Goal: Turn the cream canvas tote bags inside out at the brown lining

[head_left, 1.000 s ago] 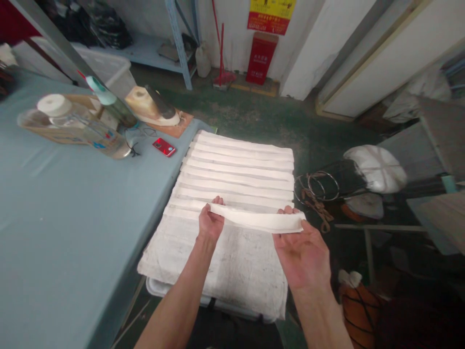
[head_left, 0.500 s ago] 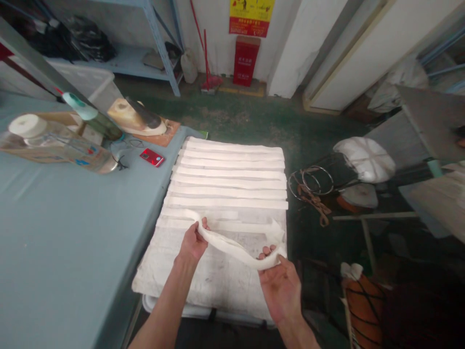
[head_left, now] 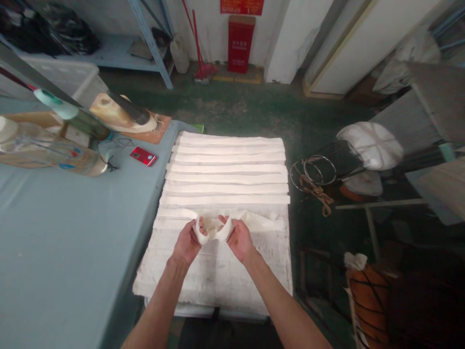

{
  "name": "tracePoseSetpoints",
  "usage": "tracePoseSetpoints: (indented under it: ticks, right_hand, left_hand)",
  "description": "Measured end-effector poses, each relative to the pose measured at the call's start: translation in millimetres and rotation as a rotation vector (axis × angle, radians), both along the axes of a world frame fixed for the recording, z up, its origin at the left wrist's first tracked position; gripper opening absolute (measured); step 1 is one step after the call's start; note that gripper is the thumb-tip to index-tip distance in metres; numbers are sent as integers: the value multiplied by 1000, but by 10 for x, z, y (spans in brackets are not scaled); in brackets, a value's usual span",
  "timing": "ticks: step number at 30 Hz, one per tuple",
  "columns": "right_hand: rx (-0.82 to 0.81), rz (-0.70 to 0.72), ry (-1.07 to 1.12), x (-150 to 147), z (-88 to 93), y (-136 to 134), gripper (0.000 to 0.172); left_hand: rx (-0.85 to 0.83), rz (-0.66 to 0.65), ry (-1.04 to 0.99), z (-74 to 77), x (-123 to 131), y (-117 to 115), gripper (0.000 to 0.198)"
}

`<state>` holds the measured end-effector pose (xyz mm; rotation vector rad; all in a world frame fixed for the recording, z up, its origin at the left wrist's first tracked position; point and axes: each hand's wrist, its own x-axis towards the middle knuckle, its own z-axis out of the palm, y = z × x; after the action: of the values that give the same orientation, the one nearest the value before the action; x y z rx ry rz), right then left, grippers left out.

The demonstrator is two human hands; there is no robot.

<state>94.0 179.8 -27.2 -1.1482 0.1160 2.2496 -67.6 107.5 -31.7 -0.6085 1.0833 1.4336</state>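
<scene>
Left hand (head_left: 187, 243) and right hand (head_left: 240, 239), both curled nearly closed, each pinch a slack white strip (head_left: 225, 232) that loops between them above the pale cloth (head_left: 240, 276); flat white strips (head_left: 227, 168) lie in rows at twelve o'clock.

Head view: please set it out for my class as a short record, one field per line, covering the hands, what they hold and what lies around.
Left hand: holds the white strip
Right hand: holds the white strip too
Hand spacing: close together, apart
Held strip's shape: curled at both hands
Under the hands: pale, stained pad
Beyond the hands: flat white strips in crosswise rows
Left side: blue-grey table with clear bottle and red phone-like object
Right side: metal rings
By the wall: red box
</scene>
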Motion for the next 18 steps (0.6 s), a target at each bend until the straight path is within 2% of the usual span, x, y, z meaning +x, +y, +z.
tracePoseSetpoints:
  ticks: [8,14,18]
  right_hand:
    - [-109,76,-10,-392,-280,153,30]
    - [-177,86,-79,-500,-324,293,35]
    - [-190,75,-128,-523,-309,345,34]
  left_hand:
    - [82,-83,-8,-56,-64,-7,24]
    - [115,-118,28,-44,-76,13,25]
    - [145,-107,105,79,-185,-23,23]
